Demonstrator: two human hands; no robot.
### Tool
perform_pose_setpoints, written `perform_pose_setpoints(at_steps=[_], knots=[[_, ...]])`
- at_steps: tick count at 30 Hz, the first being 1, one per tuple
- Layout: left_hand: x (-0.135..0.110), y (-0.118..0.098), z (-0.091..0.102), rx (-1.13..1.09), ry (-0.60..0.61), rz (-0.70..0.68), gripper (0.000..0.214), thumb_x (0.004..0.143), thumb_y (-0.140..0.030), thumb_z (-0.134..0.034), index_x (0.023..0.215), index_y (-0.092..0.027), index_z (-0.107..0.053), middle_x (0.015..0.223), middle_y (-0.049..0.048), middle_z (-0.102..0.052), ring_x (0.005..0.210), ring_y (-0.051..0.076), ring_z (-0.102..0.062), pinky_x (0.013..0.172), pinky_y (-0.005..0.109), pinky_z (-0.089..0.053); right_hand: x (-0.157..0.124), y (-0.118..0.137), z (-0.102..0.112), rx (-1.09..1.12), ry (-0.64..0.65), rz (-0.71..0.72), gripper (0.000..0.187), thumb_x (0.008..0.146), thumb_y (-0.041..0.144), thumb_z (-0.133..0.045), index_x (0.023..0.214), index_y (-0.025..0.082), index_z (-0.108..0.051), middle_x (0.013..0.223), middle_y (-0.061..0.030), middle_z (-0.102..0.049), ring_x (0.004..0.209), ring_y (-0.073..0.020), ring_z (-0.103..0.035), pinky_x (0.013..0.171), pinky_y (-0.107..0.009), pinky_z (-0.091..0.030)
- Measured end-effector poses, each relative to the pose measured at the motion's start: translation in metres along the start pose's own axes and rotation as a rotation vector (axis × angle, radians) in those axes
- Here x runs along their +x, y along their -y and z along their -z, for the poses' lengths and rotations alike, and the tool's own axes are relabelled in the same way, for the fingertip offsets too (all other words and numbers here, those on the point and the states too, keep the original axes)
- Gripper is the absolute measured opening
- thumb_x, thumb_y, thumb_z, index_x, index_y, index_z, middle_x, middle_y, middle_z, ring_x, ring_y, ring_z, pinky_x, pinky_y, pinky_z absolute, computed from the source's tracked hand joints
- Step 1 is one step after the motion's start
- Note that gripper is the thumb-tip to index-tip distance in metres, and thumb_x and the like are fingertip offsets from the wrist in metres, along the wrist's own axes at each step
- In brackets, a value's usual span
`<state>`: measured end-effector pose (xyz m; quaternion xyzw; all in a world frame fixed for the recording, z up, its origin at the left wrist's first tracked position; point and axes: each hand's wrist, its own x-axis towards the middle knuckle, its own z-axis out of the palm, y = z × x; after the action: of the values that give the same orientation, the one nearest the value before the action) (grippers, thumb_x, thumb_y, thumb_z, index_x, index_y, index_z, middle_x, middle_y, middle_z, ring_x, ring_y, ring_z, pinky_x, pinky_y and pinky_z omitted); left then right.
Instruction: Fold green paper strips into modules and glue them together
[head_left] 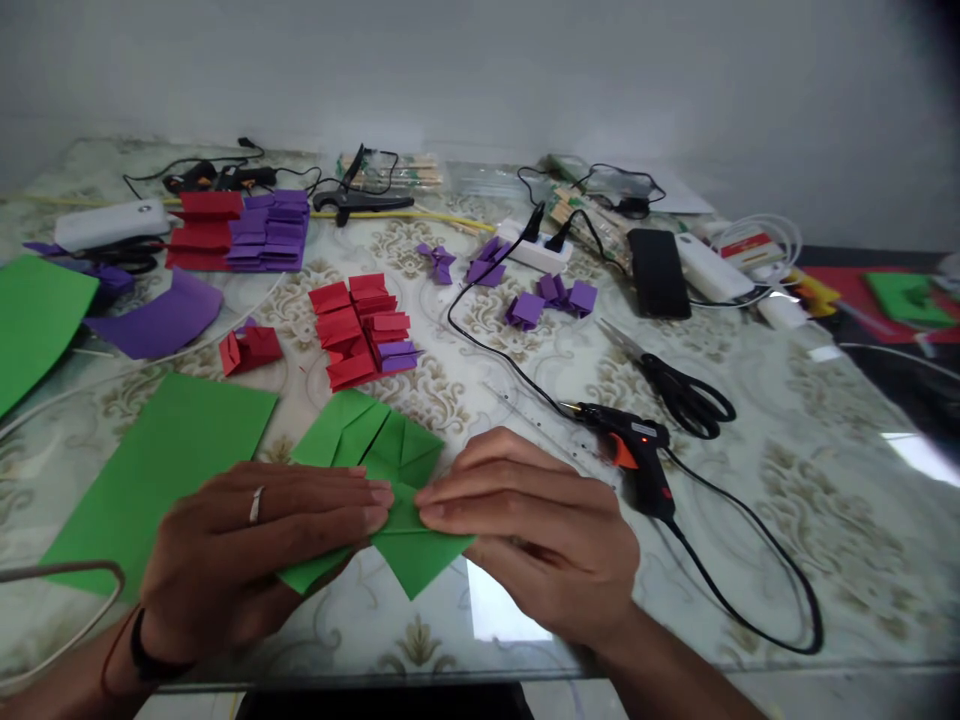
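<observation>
A green sheet of paper, partly folded (390,450), lies on the glass table in front of me. My left hand (262,545) lies flat on its left part, fingers pressed together along a fold, a ring on one finger. My right hand (525,530) presses down on the paper's right side, its fingertips meeting those of the left at the crease. A folded corner of the same paper (416,560) sticks out below both hands.
A flat green sheet (161,465) lies at left. Red folded pieces (352,330) and purple ones (551,300) sit beyond. A black glue gun (637,455) with its cord, scissors (675,385), a phone (658,272) and a power strip (536,250) are at right.
</observation>
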<state>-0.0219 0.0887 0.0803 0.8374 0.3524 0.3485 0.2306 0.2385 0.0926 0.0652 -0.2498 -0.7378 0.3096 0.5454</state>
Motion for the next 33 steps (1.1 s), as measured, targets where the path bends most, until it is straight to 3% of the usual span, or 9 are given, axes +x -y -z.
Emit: perform_pose_setpoints(at_steps=[2, 7, 10, 13, 19, 24, 28, 31, 33], knots=[[0.007, -0.002, -0.001, -0.001, -0.018, -0.012, 0.034, 0.098, -0.025, -0.077, 0.127, -0.04, -0.079, 0.108, -0.0038, -0.087, 0.09, 0.018, -0.085, 0.079, 0.024, -0.069, 0.001, 0.0, 0.0, 0.011, -0.019, -0.069, 0.025, 0.088, -0.003, -0.077, 0.103, 0.015, -0.085, 0.094, -0.01, -0.087, 0.083, -0.0203, -0.078, 0.077, -0.037, -0.063], [0.016, 0.0, -0.007, -0.123, -0.133, 0.276, 0.014, 0.093, -0.039, -0.083, 0.103, -0.03, -0.087, 0.088, -0.0023, -0.087, 0.067, 0.016, -0.078, 0.06, 0.021, -0.061, -0.002, -0.003, 0.0, 0.111, -0.156, -0.379, 0.023, 0.087, 0.005, -0.082, 0.093, 0.026, -0.087, 0.085, -0.0005, -0.084, 0.077, -0.0164, -0.073, 0.074, -0.031, -0.059], [0.014, 0.006, -0.011, -0.204, -0.193, 0.399, 0.026, 0.094, -0.042, -0.081, 0.076, -0.023, -0.082, 0.053, -0.0057, -0.066, 0.044, 0.009, -0.053, 0.041, 0.019, -0.04, -0.004, -0.006, -0.001, 0.145, -0.212, -0.593, 0.011, 0.089, 0.017, -0.083, 0.085, 0.028, -0.083, 0.083, 0.0022, -0.081, 0.076, -0.0144, -0.071, 0.071, -0.026, -0.057], [0.013, 0.01, -0.015, -0.278, -0.193, 0.486, 0.037, 0.095, -0.043, -0.078, 0.066, -0.02, -0.076, 0.05, -0.0057, -0.055, 0.045, 0.008, -0.043, 0.042, 0.02, -0.034, -0.006, -0.011, -0.002, 0.137, -0.235, -0.72, 0.006, 0.088, 0.026, -0.084, 0.084, 0.026, -0.081, 0.079, 0.0021, -0.077, 0.073, -0.0136, -0.069, 0.068, -0.023, -0.055], [0.012, 0.013, -0.018, -0.433, -0.18, 0.539, 0.037, 0.102, -0.046, -0.069, 0.079, -0.02, -0.082, 0.071, -0.0001, -0.074, 0.063, 0.012, -0.062, 0.059, 0.022, -0.048, -0.007, -0.016, -0.002, 0.149, -0.195, -0.774, 0.015, 0.089, 0.035, -0.083, 0.081, 0.023, -0.078, 0.078, -0.0004, -0.075, 0.074, -0.0153, -0.067, 0.07, -0.025, -0.055], [0.007, 0.017, -0.017, -0.4, -0.184, 0.519, 0.038, 0.102, -0.043, -0.07, 0.075, -0.017, -0.078, 0.064, -0.0013, -0.066, 0.059, 0.011, -0.053, 0.055, 0.023, -0.042, -0.008, -0.02, -0.002, 0.194, -0.177, -0.808, 0.017, 0.089, 0.038, -0.084, 0.082, 0.022, -0.079, 0.079, -0.0009, -0.076, 0.074, -0.0153, -0.067, 0.069, -0.025, -0.055], [0.01, 0.018, -0.015, -0.412, -0.138, 0.521, 0.044, 0.103, -0.046, -0.066, 0.072, -0.017, -0.075, 0.066, 0.0001, -0.066, 0.062, 0.013, -0.055, 0.056, 0.025, -0.044, -0.006, -0.024, -0.003, 0.223, -0.167, -0.784, 0.017, 0.087, 0.038, -0.084, 0.084, 0.022, -0.078, 0.08, -0.0009, -0.077, 0.073, -0.0159, -0.068, 0.07, -0.026, -0.055], [0.016, 0.014, -0.015, -0.366, -0.087, 0.49, 0.047, 0.1, -0.043, -0.07, 0.061, -0.017, -0.067, 0.054, -0.0032, -0.055, 0.051, 0.01, -0.045, 0.047, 0.023, -0.035, -0.003, -0.024, -0.003, 0.222, -0.097, -0.79, 0.018, 0.086, 0.038, -0.083, 0.084, 0.021, -0.079, 0.079, -0.0009, -0.077, 0.071, -0.0165, -0.067, 0.068, -0.028, -0.055], [0.02, 0.011, -0.017, -0.357, -0.073, 0.492, 0.038, 0.095, -0.037, -0.076, 0.063, -0.017, -0.07, 0.053, -0.0042, -0.057, 0.049, 0.008, -0.045, 0.045, 0.021, -0.034, -0.002, -0.022, -0.004, 0.18, -0.037, -0.792, 0.018, 0.088, 0.038, -0.082, 0.082, 0.021, -0.079, 0.077, -0.0006, -0.076, 0.07, -0.0169, -0.067, 0.066, -0.028, -0.053]])
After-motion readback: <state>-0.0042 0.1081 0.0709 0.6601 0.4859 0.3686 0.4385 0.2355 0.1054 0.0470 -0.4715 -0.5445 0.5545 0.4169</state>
